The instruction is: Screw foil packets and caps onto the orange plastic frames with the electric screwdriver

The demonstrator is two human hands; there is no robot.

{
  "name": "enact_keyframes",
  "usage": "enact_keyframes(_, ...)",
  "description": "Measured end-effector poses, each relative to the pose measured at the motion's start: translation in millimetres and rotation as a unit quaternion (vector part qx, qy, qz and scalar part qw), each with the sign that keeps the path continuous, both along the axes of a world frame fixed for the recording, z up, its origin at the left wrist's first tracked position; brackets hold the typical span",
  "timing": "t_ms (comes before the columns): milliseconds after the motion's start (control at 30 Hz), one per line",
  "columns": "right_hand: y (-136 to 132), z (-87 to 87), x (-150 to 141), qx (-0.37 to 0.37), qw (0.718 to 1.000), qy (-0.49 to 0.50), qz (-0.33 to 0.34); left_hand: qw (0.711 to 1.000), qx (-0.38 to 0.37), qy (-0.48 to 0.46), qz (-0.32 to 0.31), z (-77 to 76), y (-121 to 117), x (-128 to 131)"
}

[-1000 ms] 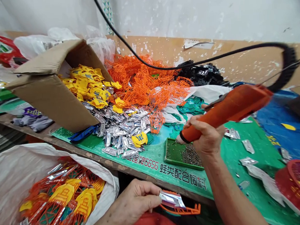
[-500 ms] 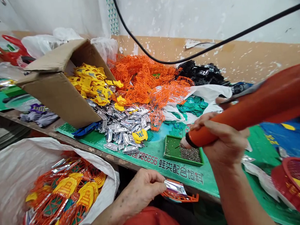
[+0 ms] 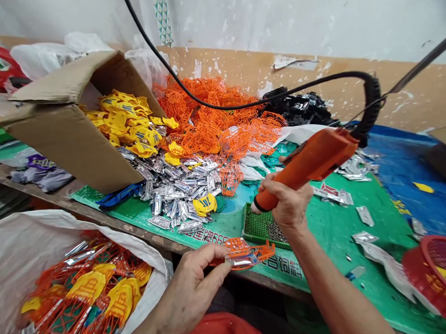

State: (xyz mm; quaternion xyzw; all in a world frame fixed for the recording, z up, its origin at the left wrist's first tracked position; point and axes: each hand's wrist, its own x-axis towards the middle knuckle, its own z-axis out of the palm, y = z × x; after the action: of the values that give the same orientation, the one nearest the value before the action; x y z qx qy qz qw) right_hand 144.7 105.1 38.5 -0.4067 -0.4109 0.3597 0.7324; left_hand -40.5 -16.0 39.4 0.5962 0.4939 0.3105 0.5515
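Observation:
Pinched between the thumb and fingers of my left hand (image 3: 200, 276) is an orange plastic frame (image 3: 265, 251) with a silver plate (image 3: 242, 260) against it, held at the table's front edge. My right hand (image 3: 289, 201) is wrapped round an orange electric screwdriver (image 3: 307, 163), its nose tilted down to the left. That nose hangs over a green screw tray (image 3: 253, 229), where many small screws (image 3: 275, 231) lie at the right side. A black cord runs from the tool's rear end. The screwdriver's tip is too small to make out clearly.
A tilted cardboard box (image 3: 59, 144) spills yellow parts (image 3: 124, 117) and silver plates (image 3: 175, 188). Behind lie tangled orange frames (image 3: 213, 113) and black parts (image 3: 302, 109). A white sack (image 3: 12, 245) of assembled pieces stands at left; a red basket (image 3: 419, 271) sits at right.
The screwdriver swung nearer to me, then back, its nose staying around the screw tray. My left hand has raised and turned the orange frame, bringing it closer to the tray.

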Motion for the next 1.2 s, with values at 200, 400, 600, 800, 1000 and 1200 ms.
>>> enact_keyframes(200, 3, -3.7, -1, -0.002, 1.0, -0.006, 0.008, 0.995, 0.048, 0.08, -0.031, -1.8, 7, 2)
enact_keyframes(400, 1, -7.1, 1, -0.009, 1.0, -0.029, 0.0, 0.987, 0.094, 0.102, -0.079, -6.2, 11, 2)
enact_keyframes(600, 0, -5.8, 1, -0.016, 0.999, -0.041, -0.007, 0.973, 0.171, 0.126, -0.088, -14.3, 11, 0)
enact_keyframes(800, 0, -2.3, -2, -0.018, 0.999, -0.043, -0.004, 0.955, 0.211, 0.149, -0.146, -12.1, 12, 2)
enact_keyframes(1000, 3, -1.2, 7, 0.005, 0.999, -0.038, -0.023, 0.953, 0.184, 0.156, -0.183, -5.9, 24, 5)
enact_keyframes(1200, 1, 1.1, 7, 0.008, 1.0, -0.024, -0.01, 0.969, 0.133, 0.115, -0.172, 4.5, 27, 5)
